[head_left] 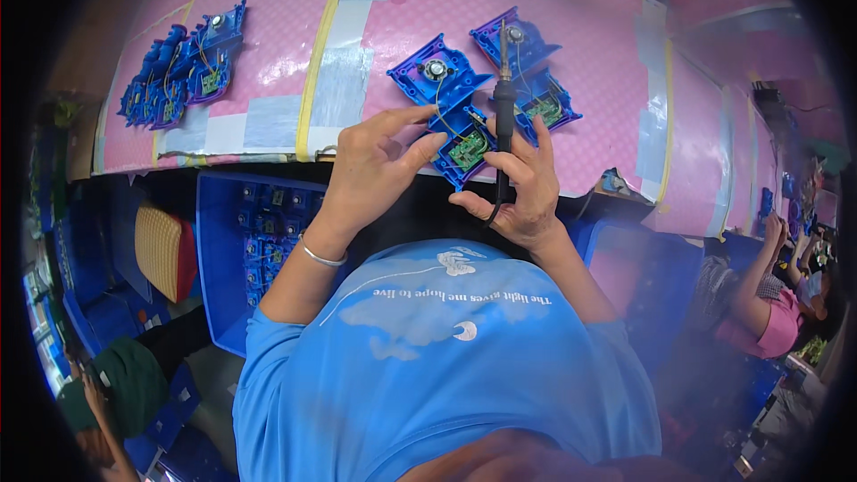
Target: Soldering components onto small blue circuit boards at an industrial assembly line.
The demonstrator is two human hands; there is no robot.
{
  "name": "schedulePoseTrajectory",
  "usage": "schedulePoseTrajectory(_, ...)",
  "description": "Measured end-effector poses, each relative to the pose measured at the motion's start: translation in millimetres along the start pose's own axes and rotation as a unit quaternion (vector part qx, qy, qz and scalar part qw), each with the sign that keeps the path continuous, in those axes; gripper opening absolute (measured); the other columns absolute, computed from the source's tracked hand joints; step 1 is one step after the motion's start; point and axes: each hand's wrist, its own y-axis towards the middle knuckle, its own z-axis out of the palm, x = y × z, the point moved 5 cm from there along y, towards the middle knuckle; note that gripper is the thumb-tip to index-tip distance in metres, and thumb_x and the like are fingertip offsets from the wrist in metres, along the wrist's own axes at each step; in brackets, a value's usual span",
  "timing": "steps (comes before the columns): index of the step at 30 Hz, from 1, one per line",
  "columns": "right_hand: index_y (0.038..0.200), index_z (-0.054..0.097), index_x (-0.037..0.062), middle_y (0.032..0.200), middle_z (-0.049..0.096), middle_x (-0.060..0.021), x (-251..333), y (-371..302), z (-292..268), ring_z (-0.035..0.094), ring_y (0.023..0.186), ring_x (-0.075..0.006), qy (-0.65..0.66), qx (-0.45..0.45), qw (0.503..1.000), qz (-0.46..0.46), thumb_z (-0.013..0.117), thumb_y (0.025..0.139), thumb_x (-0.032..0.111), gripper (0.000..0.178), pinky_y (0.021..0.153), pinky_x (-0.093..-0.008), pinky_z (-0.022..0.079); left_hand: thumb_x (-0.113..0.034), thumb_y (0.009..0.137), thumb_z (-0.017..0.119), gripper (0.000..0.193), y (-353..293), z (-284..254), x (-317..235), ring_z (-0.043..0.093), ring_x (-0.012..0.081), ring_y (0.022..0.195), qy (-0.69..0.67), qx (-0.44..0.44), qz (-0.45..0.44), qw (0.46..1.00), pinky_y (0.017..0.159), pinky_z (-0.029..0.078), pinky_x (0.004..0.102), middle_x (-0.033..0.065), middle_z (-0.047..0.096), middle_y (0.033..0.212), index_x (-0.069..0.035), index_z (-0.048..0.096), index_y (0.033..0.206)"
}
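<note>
My left hand (379, 161) has its thumb and index fingertip at the left edge of a blue plastic housing half (464, 87), gripping it near a thin wire. A round silver speaker (435, 70) sits in its upper part, and a green circuit board (466, 151) in its lower part. In my right hand (527, 187) is a soldering iron (504, 116), its black handle between my fingers and its metal tip pointing away from me. Behind the iron lies a second blue housing half (527, 49), with a speaker and board too. The iron hides part of both housings.
Several similar blue housings (183, 71) lie together at the table's left. Below the table edge, a blue crate (223, 259) holds more of them. Yellow and silvery tape strips cross the pink table cover (598, 80). Other people sit at both sides.
</note>
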Motion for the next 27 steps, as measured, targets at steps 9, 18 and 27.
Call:
schedulePoseTrajectory(9, 0.116, 0.065, 0.0069, 0.112, 0.068, -0.023, 5.5, 9.0, -22.3, 0.07, 0.098, -0.0381, 0.077, -0.089, 0.992, -0.043, 0.076, 0.095, 0.028, 0.032, 0.084, -0.0466, 0.057, -0.021, 0.109, 0.059, 0.029, 3.8, -19.8, 27.2, 0.043, 0.0011, 0.071, -0.391, -0.101, -0.043, 0.914, 0.062, 0.037, 0.0195, -0.0022, 0.058, 0.09, 0.002, 0.069, 0.122)
schedulePoseTrajectory(18, 0.113, 0.068, -0.0057, 0.093, 0.073, -0.0211, 22.2, 19.0, -38.7, 0.07, 0.083, -0.0281, 0.102, -0.095, 0.99, 0.017, 0.066, 0.098, 0.009, 0.02, 0.077, -0.0368, 0.055, -0.01, 0.092, 0.078, 0.008, -1.4, -32.6, 10.8, 0.059, 0.0099, 0.066, 0.082, -0.195, 0.093, 0.973, 0.06, 0.046, 0.0247, 0.003, 0.066, 0.077, -0.002, 0.078, 0.093)
schedulePoseTrajectory(27, 0.117, 0.067, -0.0094, 0.082, 0.07, -0.0185, 30.3, 25.7, -36.4, 0.068, 0.07, -0.0224, 0.152, -0.071, 0.985, 0.026, 0.062, 0.093, 0.002, 0.027, 0.065, -0.0323, 0.056, -0.003, 0.083, 0.084, 0.007, -7.1, -34.6, 6.5, 0.062, 0.0114, 0.057, 0.072, -0.275, 0.185, 0.941, 0.052, 0.047, 0.0257, 0.0042, 0.067, 0.074, -0.003, 0.077, 0.085)
